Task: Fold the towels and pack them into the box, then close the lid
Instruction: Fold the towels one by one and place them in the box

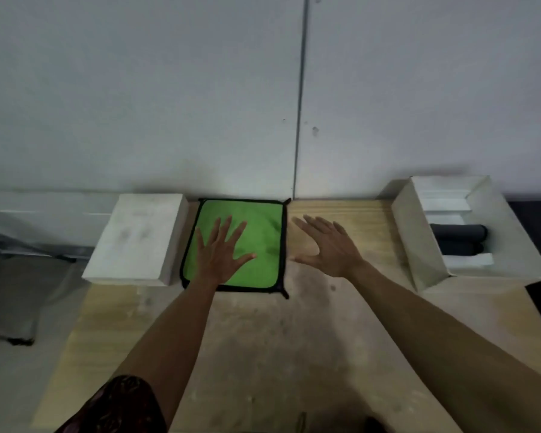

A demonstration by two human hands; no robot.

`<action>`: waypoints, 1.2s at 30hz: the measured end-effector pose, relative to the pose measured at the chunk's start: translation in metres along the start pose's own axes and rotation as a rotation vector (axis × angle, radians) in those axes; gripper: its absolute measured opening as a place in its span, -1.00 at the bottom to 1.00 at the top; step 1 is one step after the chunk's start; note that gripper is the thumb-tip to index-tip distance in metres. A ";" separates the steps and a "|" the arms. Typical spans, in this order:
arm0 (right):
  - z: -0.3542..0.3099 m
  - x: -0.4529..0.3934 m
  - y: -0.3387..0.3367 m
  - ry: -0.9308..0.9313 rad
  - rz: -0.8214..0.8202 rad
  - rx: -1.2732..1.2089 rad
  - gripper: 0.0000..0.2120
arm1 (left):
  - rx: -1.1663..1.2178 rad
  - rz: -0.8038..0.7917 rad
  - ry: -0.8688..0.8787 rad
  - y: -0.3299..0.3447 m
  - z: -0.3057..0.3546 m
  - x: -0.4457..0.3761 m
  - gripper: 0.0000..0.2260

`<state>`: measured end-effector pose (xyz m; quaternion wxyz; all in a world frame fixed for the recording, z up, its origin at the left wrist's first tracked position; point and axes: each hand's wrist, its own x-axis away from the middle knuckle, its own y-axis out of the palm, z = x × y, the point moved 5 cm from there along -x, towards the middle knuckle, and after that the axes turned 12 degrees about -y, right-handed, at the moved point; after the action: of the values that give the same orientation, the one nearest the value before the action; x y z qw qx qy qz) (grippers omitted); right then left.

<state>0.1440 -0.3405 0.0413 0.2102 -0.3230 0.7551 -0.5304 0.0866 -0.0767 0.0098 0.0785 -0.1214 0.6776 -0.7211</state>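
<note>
A green towel [260,226] with black edging lies folded flat at the back of the wooden table [263,354]. My left hand [222,251] presses on it with fingers spread. My right hand [328,245] hovers just right of the towel, fingers straight, holding nothing. An open white box [416,232] sits at the right, with dark grey rolled towels [458,234] inside. The white lid [138,239] lies upside up at the left, touching the green towel's left edge.
A grey wall rises right behind the table. The floor at the left holds a dark flat object [10,320]. A patterned sleeve [119,407] shows at the bottom left. Bare tabletop stretches between the towel and the near edge.
</note>
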 end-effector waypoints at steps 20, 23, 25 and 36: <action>-0.070 -0.047 0.153 0.022 -0.177 0.132 -0.62 | 0.038 -0.237 0.152 0.086 -0.137 -0.001 -0.62; -0.074 -0.045 0.155 -0.044 -0.209 0.204 -0.67 | 0.027 -0.189 0.154 0.087 -0.134 0.003 -0.65; -0.074 -0.044 0.154 -0.054 -0.247 0.213 -0.60 | 0.041 -0.172 0.146 0.086 -0.135 0.003 -0.69; -0.056 -0.037 0.150 0.080 -0.039 -0.030 -0.83 | 0.459 -0.136 0.061 0.058 -0.145 0.009 -0.87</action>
<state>0.0937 -0.2426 -0.0804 0.1647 -0.3192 0.7643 -0.5356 0.0347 0.0556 -0.0549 0.0348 -0.1241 0.4882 -0.8632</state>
